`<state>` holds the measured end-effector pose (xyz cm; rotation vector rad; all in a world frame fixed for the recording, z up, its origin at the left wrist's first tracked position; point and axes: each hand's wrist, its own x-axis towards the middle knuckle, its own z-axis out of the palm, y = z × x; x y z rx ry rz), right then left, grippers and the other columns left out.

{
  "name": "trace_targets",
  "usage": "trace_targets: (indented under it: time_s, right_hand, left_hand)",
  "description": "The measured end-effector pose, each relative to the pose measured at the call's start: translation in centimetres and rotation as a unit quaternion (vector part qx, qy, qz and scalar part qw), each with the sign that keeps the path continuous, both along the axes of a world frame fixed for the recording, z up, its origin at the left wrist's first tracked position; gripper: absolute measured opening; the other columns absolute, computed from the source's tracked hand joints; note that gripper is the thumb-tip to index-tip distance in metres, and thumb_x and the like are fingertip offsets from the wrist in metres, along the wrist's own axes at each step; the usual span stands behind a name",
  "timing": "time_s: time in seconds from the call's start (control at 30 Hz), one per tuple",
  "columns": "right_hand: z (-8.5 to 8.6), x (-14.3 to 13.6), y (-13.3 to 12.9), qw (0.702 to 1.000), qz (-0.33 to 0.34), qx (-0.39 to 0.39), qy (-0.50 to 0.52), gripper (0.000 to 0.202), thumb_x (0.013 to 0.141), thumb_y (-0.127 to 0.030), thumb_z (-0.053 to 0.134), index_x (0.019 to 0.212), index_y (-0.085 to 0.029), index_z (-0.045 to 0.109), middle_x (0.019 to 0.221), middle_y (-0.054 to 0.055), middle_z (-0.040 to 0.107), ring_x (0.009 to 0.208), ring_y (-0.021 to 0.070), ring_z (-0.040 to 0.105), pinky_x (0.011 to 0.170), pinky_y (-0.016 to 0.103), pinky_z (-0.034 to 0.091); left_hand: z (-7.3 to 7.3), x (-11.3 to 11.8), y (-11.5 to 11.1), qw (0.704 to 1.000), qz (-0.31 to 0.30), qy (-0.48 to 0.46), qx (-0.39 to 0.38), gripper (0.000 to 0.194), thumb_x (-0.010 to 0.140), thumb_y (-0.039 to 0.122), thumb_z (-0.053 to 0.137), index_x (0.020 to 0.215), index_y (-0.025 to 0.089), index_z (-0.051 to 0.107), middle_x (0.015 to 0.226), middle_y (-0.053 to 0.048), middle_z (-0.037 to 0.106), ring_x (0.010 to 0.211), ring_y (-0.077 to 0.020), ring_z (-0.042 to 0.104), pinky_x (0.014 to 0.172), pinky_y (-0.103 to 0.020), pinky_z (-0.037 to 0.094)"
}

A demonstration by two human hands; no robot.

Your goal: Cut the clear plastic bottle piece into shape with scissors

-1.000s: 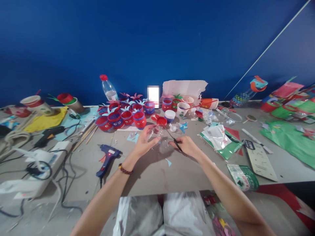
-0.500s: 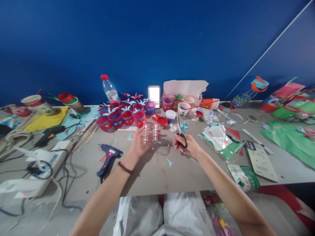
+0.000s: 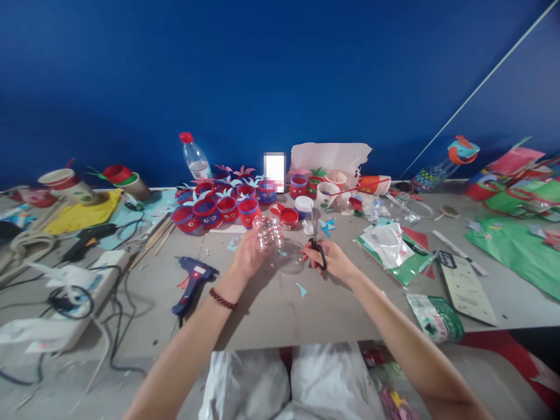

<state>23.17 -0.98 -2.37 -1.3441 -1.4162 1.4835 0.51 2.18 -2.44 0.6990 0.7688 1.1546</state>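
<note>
In my left hand [image 3: 247, 255] is a clear ribbed piece of plastic bottle [image 3: 270, 234], held above the table with the fingers around its left side. My right hand [image 3: 329, 259] grips black-handled scissors [image 3: 321, 252], whose blades point up and away from me. The scissors are apart from the bottle piece. Just beyond both hands stand an open red paint jar [image 3: 289, 218] and a white-lidded jar [image 3: 303, 206]. Small blue paper scraps [image 3: 301, 290] lie on the table below the hands.
Painted red and blue cups with eyes [image 3: 210, 212] crowd the back. A blue glue gun [image 3: 192, 282] lies left of my left forearm, near a power strip [image 3: 90, 297] with loose cables. At right are a phone [image 3: 466, 287], a green packet [image 3: 435, 317] and green sheets [image 3: 516, 251].
The bottle piece has tilted in my left hand, turning its end more toward me. My right hand has shifted slightly left with the scissors, which have turned a little.
</note>
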Motion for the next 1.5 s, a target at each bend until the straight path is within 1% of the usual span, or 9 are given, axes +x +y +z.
trace_targets:
  time_s: [0.23,0.43,0.6,0.7,0.83,1.0,1.1,1.3,1.5]
  right_hand:
    - [-0.4,0.1,-0.1,1.000,0.010,-0.004,-0.011,0.045,0.071,-0.058,0.071,0.086,-0.016,0.062,0.079,0.006,0.070,0.052,0.0090,0.052,0.039,0.018,0.043]
    - [-0.4,0.0,-0.2,1.000,0.008,-0.006,-0.019,0.047,0.068,-0.058,0.072,0.086,-0.015,0.061,0.074,0.005,0.067,0.053,0.0100,0.050,0.039,0.019,0.039]
    - [-0.5,0.1,-0.1,0.999,0.019,0.002,-0.036,0.047,0.073,-0.059,0.067,0.089,-0.015,0.061,0.077,0.005,0.066,0.055,0.0109,0.052,0.041,0.020,0.038]
    - [-0.5,0.1,-0.2,0.999,0.018,0.009,-0.042,0.043,0.073,-0.057,0.068,0.083,-0.015,0.060,0.068,0.002,0.061,0.052,0.0101,0.050,0.043,0.020,0.037]
    - [-0.2,0.1,-0.5,0.997,0.021,0.016,-0.071,0.038,0.071,-0.051,0.072,0.074,-0.016,0.058,0.056,-0.004,0.050,0.050,0.0088,0.043,0.045,0.020,0.033]
    - [0.1,0.1,-0.7,0.995,0.045,0.016,-0.089,0.037,0.072,-0.051,0.071,0.074,-0.017,0.057,0.057,-0.004,0.046,0.053,0.0094,0.041,0.047,0.021,0.030]
    - [-0.1,0.2,-0.6,0.994,0.046,0.029,-0.098,0.036,0.073,-0.051,0.069,0.070,-0.017,0.055,0.057,-0.005,0.041,0.053,0.0090,0.037,0.048,0.021,0.029]
    - [-0.7,0.6,-0.3,0.975,0.032,0.121,-0.182,0.043,0.073,-0.054,0.068,0.061,-0.018,0.048,0.057,-0.005,0.034,0.057,0.0094,0.032,0.050,0.021,0.028]
    - [-0.4,0.6,-0.4,0.979,0.019,0.096,-0.178,0.046,0.071,-0.057,0.067,0.058,-0.018,0.046,0.056,-0.005,0.031,0.055,0.0091,0.028,0.047,0.021,0.024]
  left_hand:
    - [0.0,0.6,-0.3,0.999,0.000,0.012,0.052,0.039,0.082,0.048,0.054,0.111,0.022,0.057,0.113,-0.009,0.070,0.108,-0.0272,0.067,0.099,-0.050,0.052]
    - [-0.7,0.3,-0.3,0.991,-0.002,0.083,0.102,0.037,0.081,0.051,0.058,0.107,0.024,0.055,0.120,-0.010,0.067,0.106,-0.0269,0.068,0.095,-0.053,0.053]
    - [-0.9,0.6,-0.2,0.991,0.008,0.053,0.123,0.049,0.070,0.040,0.075,0.113,0.027,0.053,0.123,-0.007,0.064,0.112,-0.0272,0.064,0.099,-0.053,0.051]
    - [-0.7,1.1,-0.4,0.991,0.019,0.030,0.131,0.058,0.065,0.032,0.081,0.115,0.027,0.054,0.129,-0.006,0.060,0.114,-0.0263,0.063,0.101,-0.050,0.050]
    - [-0.7,1.5,-0.7,0.984,0.030,0.050,0.168,0.054,0.064,0.028,0.084,0.111,0.026,0.059,0.133,-0.005,0.055,0.118,-0.0270,0.057,0.100,-0.047,0.051]
    - [-0.9,1.7,-1.0,0.973,0.041,0.083,0.212,0.050,0.066,0.026,0.083,0.111,0.030,0.061,0.131,-0.003,0.053,0.123,-0.0254,0.052,0.100,-0.044,0.051]
    - [-1.0,1.6,-0.9,0.970,0.035,0.092,0.222,0.051,0.067,0.026,0.083,0.113,0.031,0.060,0.132,-0.003,0.052,0.125,-0.0247,0.051,0.101,-0.043,0.050]
    - [-1.2,1.3,-0.7,0.973,0.000,0.082,0.216,0.051,0.068,0.024,0.082,0.113,0.029,0.059,0.129,-0.004,0.055,0.121,-0.0249,0.054,0.105,-0.047,0.047]
    - [-1.2,1.1,-0.7,0.972,0.010,0.093,0.214,0.051,0.068,0.024,0.082,0.113,0.030,0.059,0.132,-0.004,0.052,0.126,-0.0261,0.051,0.106,-0.048,0.046]
